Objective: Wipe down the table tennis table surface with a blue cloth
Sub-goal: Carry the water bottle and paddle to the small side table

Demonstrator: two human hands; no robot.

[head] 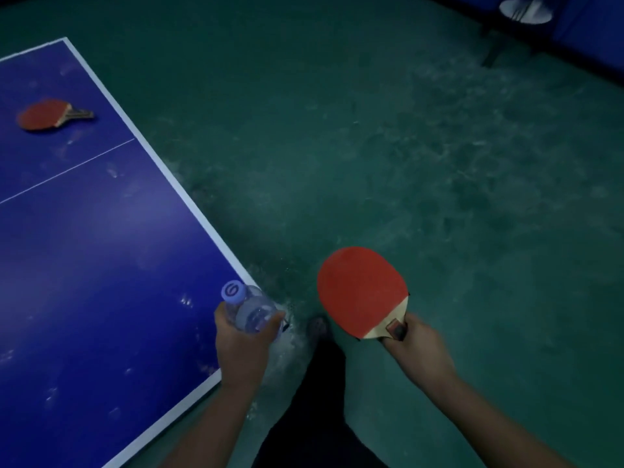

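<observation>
Table tennis surface (101, 265), blue with white edge lines and smudges, fills left side; its near corner sits by the left hand (241, 346). Left hand grips clear water bottle (248, 309), capped, over that corner. Right hand (417, 349) grips handle of red paddle (363, 292) above green floor (405, 146). Second red paddle (50, 114) lies far left on surface.

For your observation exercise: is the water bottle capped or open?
Capped: the water bottle, gripped by the left hand, has its pale cap on.
</observation>
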